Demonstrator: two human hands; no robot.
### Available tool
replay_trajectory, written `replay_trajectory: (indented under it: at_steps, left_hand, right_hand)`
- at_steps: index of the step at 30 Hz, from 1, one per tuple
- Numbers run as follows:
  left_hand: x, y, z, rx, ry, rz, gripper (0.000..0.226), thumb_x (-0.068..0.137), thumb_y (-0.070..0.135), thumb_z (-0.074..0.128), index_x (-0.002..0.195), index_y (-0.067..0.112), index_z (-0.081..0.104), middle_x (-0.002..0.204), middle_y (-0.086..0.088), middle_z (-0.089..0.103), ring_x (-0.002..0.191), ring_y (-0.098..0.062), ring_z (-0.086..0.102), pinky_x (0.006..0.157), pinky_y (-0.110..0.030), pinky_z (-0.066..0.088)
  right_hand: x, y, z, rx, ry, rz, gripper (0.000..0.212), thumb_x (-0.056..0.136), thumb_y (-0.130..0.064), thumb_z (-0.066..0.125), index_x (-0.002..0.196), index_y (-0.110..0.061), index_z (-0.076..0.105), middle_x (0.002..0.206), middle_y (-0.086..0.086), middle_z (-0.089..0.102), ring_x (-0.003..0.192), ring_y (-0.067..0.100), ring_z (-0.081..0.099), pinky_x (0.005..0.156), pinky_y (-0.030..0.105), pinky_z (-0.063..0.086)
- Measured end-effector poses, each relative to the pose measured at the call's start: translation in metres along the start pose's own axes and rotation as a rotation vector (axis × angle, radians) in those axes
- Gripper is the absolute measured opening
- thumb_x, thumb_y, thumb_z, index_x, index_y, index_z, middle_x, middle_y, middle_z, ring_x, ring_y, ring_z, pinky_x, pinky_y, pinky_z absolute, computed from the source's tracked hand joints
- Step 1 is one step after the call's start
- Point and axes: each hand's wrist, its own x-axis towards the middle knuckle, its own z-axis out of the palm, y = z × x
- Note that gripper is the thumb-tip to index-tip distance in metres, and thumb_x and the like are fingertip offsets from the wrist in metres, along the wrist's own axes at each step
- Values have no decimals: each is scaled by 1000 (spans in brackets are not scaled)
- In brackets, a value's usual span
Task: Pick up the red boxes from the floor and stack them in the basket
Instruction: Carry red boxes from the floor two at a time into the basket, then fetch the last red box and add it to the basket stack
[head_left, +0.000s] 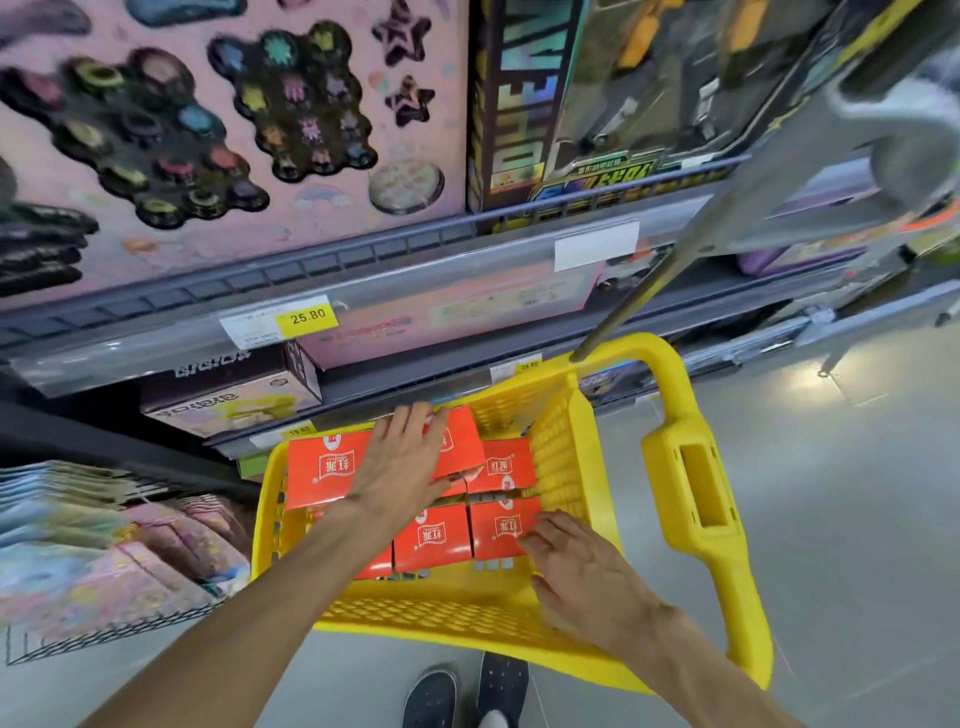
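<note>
A yellow plastic basket stands on the floor in front of me, with several red boxes inside. My left hand lies flat, fingers spread, on a tilted red box at the top of the pile. Beside it sits another red box at the far left. My right hand rests with its fingertips on the near right red box, next to a middle box. Neither hand is closed around a box.
Store shelves with toy packages and price tags rise just behind the basket. The basket's yellow handle and a grey pull rod stick out to the right. Grey floor lies to the right. My shoes are below.
</note>
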Motion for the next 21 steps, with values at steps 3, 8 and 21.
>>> replay_trajectory:
  at_steps: [3,8,21]
  left_hand:
    - [-9,-3,-15,-44,5,43,90,81,68,44,150,12,29,142,-9,39,128,-28,40,108,-43,35]
    - [-33,0,-88,-108,95,187,84,82,68,42,149,18,33,149,-6,38,136,-26,38,110,-41,34]
    - [-66,198,-351,-40,340,671,95,71,76,54,147,21,39,148,-4,47,136,-27,44,108,-45,39]
  right_hand:
    - [-1,1,-22,10,34,21,42,83,-43,47,113,-20,64,107,-2,66,107,20,59,98,34,50]
    - [-17,5,-102,-18,30,114,59,87,-54,43,133,-17,53,128,4,58,127,24,49,108,39,41]
    - [-254,25,-360,-137,402,549,78,67,-67,65,122,-11,63,110,5,69,99,25,68,82,29,55]
